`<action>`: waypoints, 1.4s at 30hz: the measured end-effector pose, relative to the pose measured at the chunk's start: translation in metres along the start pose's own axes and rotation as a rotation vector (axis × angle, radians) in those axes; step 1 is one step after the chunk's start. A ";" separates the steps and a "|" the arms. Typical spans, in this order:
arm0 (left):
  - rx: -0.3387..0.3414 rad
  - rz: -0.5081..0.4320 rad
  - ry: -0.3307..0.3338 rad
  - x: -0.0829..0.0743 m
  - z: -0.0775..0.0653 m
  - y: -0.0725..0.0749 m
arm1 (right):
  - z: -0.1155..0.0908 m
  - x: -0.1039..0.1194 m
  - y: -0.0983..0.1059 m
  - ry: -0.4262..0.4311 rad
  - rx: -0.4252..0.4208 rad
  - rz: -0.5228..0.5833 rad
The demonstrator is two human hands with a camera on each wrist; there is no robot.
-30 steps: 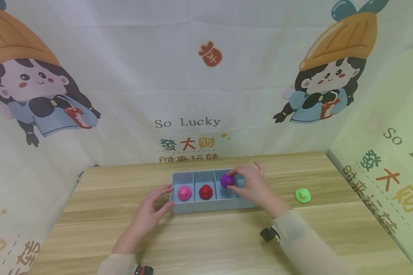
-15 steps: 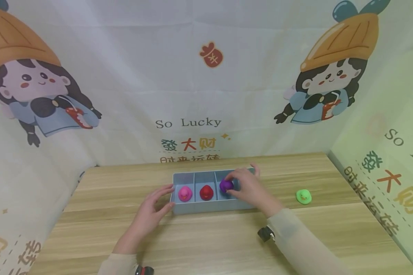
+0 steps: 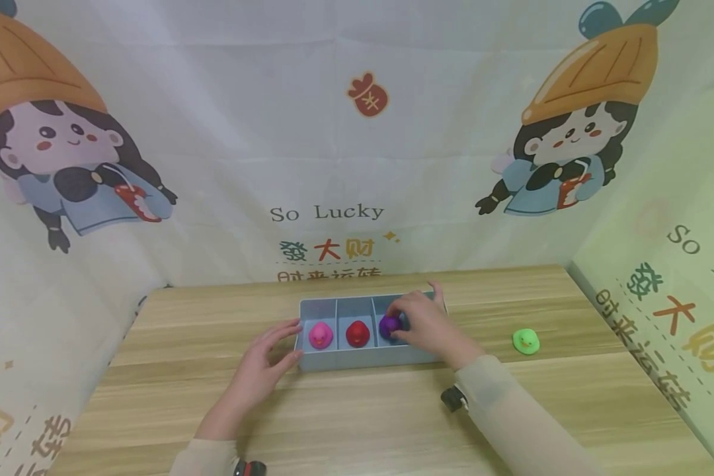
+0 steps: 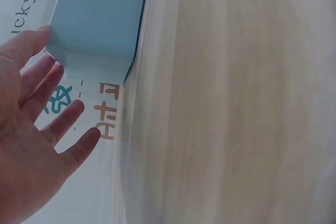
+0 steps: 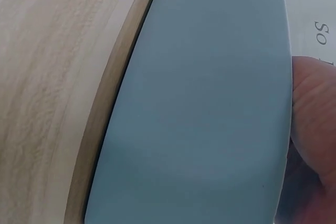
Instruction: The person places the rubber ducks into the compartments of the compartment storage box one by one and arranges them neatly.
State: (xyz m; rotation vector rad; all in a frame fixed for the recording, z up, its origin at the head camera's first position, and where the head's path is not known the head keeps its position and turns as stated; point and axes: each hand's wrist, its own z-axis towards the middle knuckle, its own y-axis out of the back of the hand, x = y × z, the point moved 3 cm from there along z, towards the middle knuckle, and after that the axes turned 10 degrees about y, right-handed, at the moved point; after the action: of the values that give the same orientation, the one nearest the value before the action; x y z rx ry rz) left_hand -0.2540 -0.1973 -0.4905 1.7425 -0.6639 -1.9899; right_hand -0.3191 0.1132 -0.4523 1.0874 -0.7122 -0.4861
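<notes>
A grey-blue divided box [image 3: 363, 360] stands on the table, its long side towards me. In its left compartment sits a pink rubber duck [image 3: 320, 336], and in the one beside it a red rubber duck [image 3: 357, 334]. My right hand [image 3: 431, 325] reaches into the third compartment and pinches a purple rubber duck [image 3: 389, 326], partly hidden by the fingers. In the right wrist view the box's wall covers most of that hand. My left hand [image 3: 262, 367] touches the box's left end with fingers spread and fairly straight, as the left wrist view shows.
A green rubber duck [image 3: 526, 341] lies on the wooden table [image 3: 357, 416] to the right of the box. A printed cloth [image 3: 244, 132] hangs behind the table and along its sides. The right hand and forearm hide the box's right end.
My right hand has lowered the purple duck deeper into the third compartment and shifted slightly left. The left hand stays at the box's end.
</notes>
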 end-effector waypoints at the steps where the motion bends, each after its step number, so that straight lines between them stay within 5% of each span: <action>1: -0.001 0.002 0.000 0.000 0.000 0.000 | 0.000 0.000 0.000 -0.001 0.006 -0.006; 24: 0.001 0.006 -0.006 0.003 0.000 0.001 | 0.007 -0.001 -0.005 -0.006 0.089 -0.032; 31: 0.003 0.001 -0.006 0.002 0.001 0.001 | -0.005 -0.003 0.003 0.050 -0.056 0.045; 42: 0.009 0.011 -0.003 0.001 0.001 0.000 | -0.062 -0.020 0.030 0.112 -0.330 0.064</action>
State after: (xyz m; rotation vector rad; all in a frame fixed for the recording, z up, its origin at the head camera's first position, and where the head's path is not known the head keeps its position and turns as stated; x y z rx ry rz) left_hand -0.2547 -0.1979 -0.4910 1.7374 -0.6835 -1.9858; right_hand -0.2876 0.1773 -0.4483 0.7735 -0.5430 -0.4654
